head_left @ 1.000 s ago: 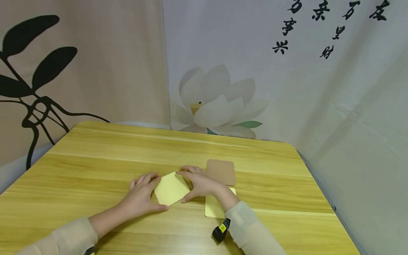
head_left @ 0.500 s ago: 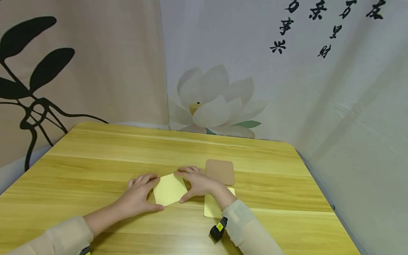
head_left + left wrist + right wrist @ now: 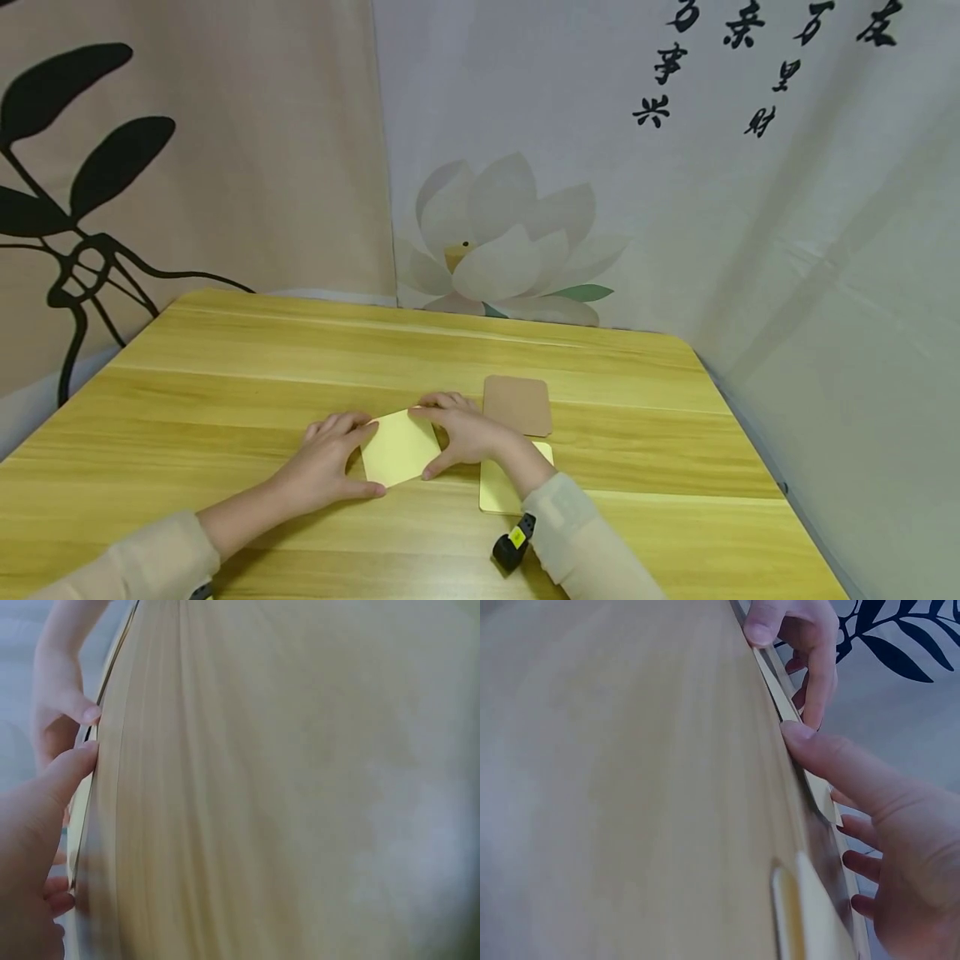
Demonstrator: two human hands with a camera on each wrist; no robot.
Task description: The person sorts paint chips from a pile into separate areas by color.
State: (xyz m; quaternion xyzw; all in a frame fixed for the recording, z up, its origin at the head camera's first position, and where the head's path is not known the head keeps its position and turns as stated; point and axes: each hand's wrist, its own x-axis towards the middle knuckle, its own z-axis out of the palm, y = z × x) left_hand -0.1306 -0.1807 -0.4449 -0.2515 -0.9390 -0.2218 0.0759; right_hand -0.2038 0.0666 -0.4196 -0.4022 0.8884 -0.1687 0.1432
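A pale yellow paper square (image 3: 400, 447) lies turned like a diamond on the wooden table (image 3: 225, 367). My left hand (image 3: 358, 458) rests at its left side, with the forefinger on the upper left edge and the thumb at the lower corner. My right hand (image 3: 441, 442) mirrors it on the right side, fingers fairly straight. In the left wrist view my left thumb (image 3: 79, 757) touches the sheet's thin edge (image 3: 84, 795). In the right wrist view my right thumb (image 3: 799, 736) presses the same sheet (image 3: 780, 697), with my left hand (image 3: 802, 637) beyond it.
A brown rounded card (image 3: 517, 405) lies just behind my right hand. Another yellow sheet (image 3: 498, 492) sits partly under my right wrist, near a small black device (image 3: 513, 543) on the sleeve. Printed fabric hangs behind and to the right of the table.
Both hands and the yellow square stay where they were; only the head view shifts slightly.
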